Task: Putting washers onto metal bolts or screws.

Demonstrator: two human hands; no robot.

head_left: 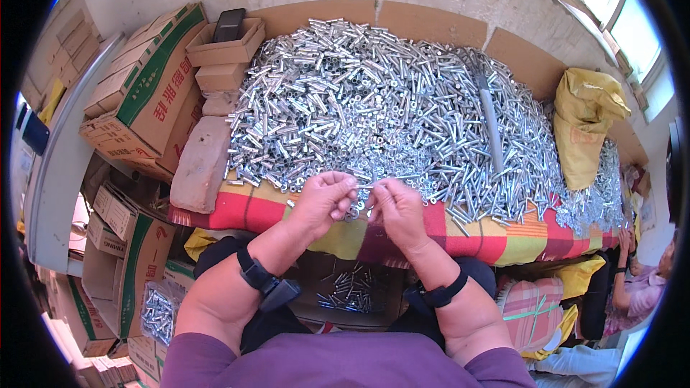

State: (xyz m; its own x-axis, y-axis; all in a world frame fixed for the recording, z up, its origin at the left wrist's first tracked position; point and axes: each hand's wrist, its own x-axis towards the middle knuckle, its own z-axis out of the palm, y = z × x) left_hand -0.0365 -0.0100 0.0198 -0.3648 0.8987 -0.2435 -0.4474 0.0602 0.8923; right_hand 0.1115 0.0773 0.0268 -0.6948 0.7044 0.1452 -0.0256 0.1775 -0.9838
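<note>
My left hand [329, 198] is closed in a pinch at the front edge of a heap of metal parts. Close beside it, my right hand [397, 210] is pinched too, its fingertips nearly meeting the left's. Between the fingertips shows a small silver metal fastener part [364, 186], mostly covered, so its exact kind is unclear. Just behind both hands lie loose nuts and washers [388, 162]. Metal sleeves [309, 93] are piled to the left, and threaded bolts [460, 129] to the right.
A red and yellow checked cloth [230, 205] covers the table's front edge. A grey bar [491, 126] lies on the heap. A brick-like block [200, 162] and cardboard boxes [147, 93] stand left. A yellow sack [586, 122] sits right, near another person [647, 291]. A box of bolts [352, 291] is below.
</note>
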